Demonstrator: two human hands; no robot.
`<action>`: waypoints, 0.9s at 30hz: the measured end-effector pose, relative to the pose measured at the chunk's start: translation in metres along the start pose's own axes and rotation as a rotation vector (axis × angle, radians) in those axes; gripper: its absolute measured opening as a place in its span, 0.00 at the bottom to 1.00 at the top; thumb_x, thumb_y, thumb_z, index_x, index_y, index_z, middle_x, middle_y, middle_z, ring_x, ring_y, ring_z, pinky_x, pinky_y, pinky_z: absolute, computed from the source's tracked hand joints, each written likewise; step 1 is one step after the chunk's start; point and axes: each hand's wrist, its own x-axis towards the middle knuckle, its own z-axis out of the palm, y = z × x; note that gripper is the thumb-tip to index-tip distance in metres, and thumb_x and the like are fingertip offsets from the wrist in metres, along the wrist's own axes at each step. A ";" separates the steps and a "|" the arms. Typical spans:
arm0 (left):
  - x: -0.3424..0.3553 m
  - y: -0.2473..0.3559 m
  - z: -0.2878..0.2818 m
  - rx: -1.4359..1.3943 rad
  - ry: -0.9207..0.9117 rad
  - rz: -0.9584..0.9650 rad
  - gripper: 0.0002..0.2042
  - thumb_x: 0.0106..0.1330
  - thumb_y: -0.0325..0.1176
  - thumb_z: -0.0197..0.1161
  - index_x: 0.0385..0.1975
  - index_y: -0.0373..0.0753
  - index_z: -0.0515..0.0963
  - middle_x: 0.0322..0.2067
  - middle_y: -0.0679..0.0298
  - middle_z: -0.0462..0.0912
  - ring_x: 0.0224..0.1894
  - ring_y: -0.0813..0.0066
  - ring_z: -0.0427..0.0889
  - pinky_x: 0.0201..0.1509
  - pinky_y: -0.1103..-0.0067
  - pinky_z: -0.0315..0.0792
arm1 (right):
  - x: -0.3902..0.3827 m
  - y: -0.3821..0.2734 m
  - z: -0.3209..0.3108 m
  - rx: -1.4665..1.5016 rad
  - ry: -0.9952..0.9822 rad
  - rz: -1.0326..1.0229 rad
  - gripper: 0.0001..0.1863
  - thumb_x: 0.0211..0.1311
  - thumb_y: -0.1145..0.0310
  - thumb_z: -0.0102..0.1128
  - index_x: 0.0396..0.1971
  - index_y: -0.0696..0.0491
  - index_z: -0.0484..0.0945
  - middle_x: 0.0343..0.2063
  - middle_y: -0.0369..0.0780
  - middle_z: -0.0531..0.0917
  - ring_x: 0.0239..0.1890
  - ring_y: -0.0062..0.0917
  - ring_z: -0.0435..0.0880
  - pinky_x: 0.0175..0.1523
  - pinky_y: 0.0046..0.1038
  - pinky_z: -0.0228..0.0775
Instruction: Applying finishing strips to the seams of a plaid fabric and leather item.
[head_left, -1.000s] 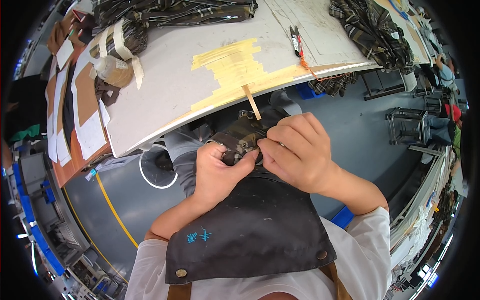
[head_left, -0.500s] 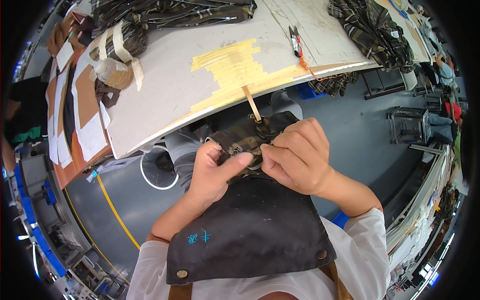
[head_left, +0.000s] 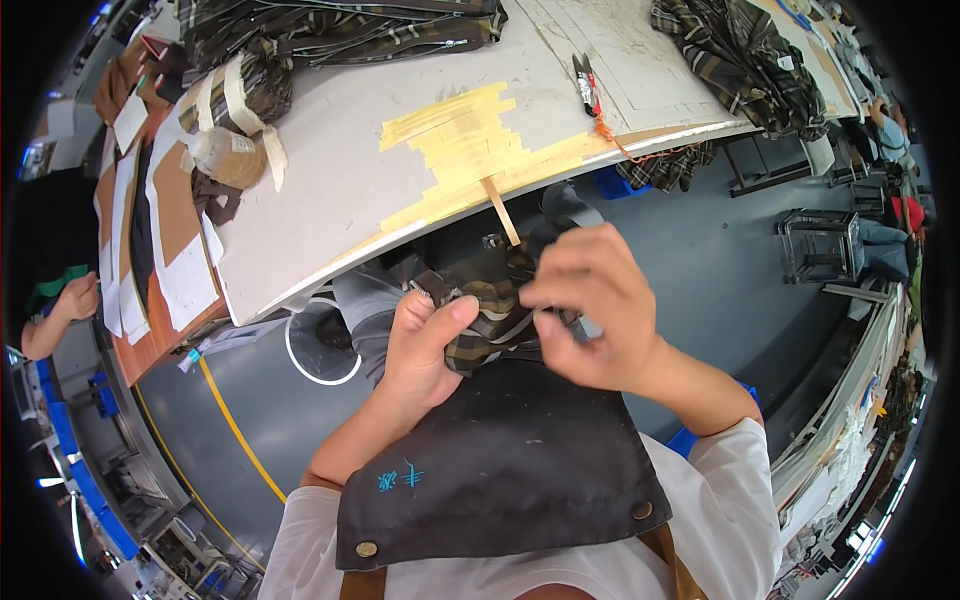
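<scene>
While the dark plaid cloth (head_left: pixel 490 320) sat bunched up just below the table edge (head_left: pixel 330 275), the left hand (head_left: pixel 420 350) squeezed it from the left, thumb pressed on top. The right hand (head_left: pixel 590 305) pinched its right side with bent fingers. A dark apron (head_left: pixel 500 470) lay under both hands. A thin wooden stick (head_left: pixel 500 210) hung off the yellow tape (head_left: pixel 470 150) right above.

Garment workshop: plaid fabric piles (head_left: pixel 340 25), worktable (head_left: pixel 340 180)
</scene>
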 end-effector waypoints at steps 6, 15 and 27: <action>0.000 -0.003 -0.013 0.015 -0.073 -0.008 0.14 0.52 0.23 0.62 0.40 0.32 0.73 0.37 0.59 0.79 0.38 0.75 0.79 0.44 0.78 0.73 | 0.000 0.002 -0.001 0.383 -0.194 0.498 0.05 0.49 0.78 0.58 0.28 0.58 0.75 0.28 0.40 0.77 0.31 0.25 0.74 0.37 0.23 0.65; 0.000 -0.003 -0.015 0.002 -0.107 0.000 0.14 0.52 0.24 0.62 0.39 0.31 0.74 0.37 0.59 0.79 0.38 0.75 0.78 0.44 0.78 0.73 | 0.003 -0.002 -0.002 0.436 -0.200 0.528 0.04 0.47 0.81 0.57 0.23 0.58 0.73 0.24 0.37 0.75 0.27 0.20 0.72 0.33 0.21 0.63; 0.000 -0.002 -0.014 0.011 -0.146 -0.065 0.15 0.53 0.26 0.61 0.41 0.30 0.71 0.38 0.58 0.78 0.39 0.73 0.79 0.45 0.77 0.73 | 0.004 -0.006 -0.004 0.472 -0.169 0.593 0.06 0.43 0.80 0.60 0.20 0.56 0.72 0.19 0.35 0.74 0.25 0.21 0.73 0.32 0.22 0.64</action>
